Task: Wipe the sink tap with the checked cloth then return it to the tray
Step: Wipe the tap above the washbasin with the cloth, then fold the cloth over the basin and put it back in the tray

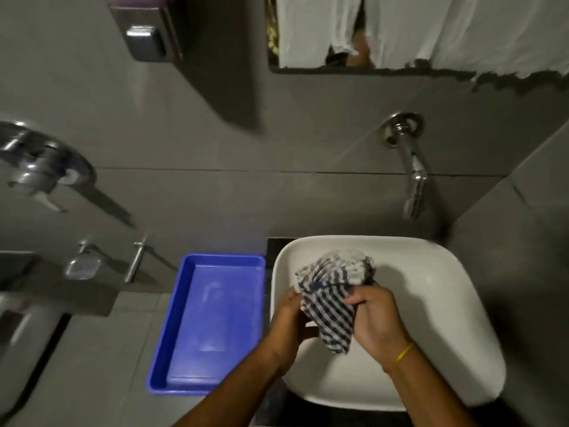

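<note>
The checked cloth (pixel 331 291), dark blue and white, is bunched up over the white sink basin (pixel 446 303). My left hand (pixel 288 325) grips its left side and my right hand (pixel 377 318) grips its right side, a yellow band on that wrist. The chrome sink tap (pixel 412 167) sticks out of the grey wall above the basin's far right, well apart from the cloth and both hands. The blue tray (pixel 212 322) lies left of the basin with nothing in it.
A mirror (pixel 431 32) hangs on the wall above the tap. A metal dispenser (pixel 147 41) is mounted at upper left. Chrome wall fittings (pixel 46 171) and a soap holder (pixel 81 266) sit at the left. A side wall closes in on the right.
</note>
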